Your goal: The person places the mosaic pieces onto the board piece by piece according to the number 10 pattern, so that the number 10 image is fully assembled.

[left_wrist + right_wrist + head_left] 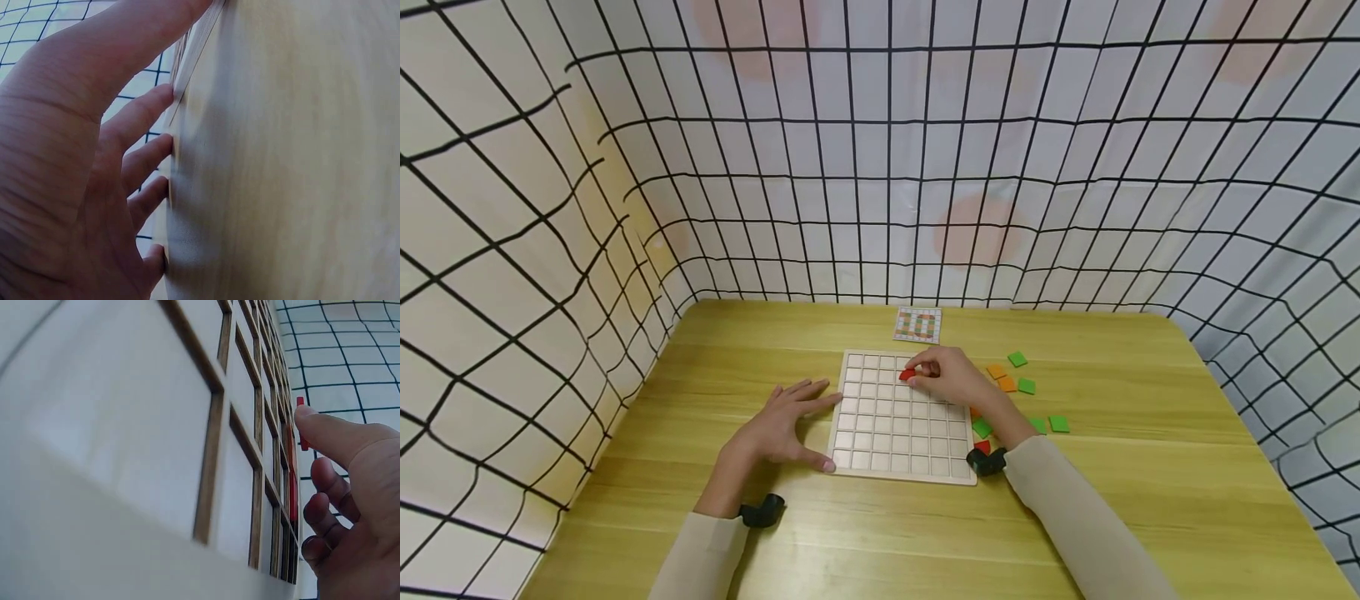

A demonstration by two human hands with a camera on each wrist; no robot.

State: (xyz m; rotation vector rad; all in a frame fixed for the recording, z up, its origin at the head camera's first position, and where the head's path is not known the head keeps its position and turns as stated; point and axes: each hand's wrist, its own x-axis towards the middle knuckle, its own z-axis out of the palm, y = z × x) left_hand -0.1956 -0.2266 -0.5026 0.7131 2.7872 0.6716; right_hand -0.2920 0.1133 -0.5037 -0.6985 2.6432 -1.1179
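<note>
A square wooden grid board (pixel 895 433) lies on the table. Over its far right part my right hand (pixel 951 377) pinches a small red square tile (pixel 907 375); the right wrist view shows this tile (pixel 303 440) edge-on at the thumb, just off the grid. More red (pixel 293 494) shows in the grid's cells there, a spot the hand covers in the head view. My left hand (pixel 778 425) lies spread at the board's left edge, thumb and index finger touching it. Its other fingers (pixel 149 164) rest on the table.
Green tiles (pixel 1059 424), orange tiles (pixel 1007 384) and a red tile (pixel 982 447) lie right of the board, some partly hidden by the right arm. A printed card with a coloured grid pattern (pixel 917 325) lies beyond the board. Black-lined white curtains (pixel 865 250) surround the wooden table (pixel 1150 467).
</note>
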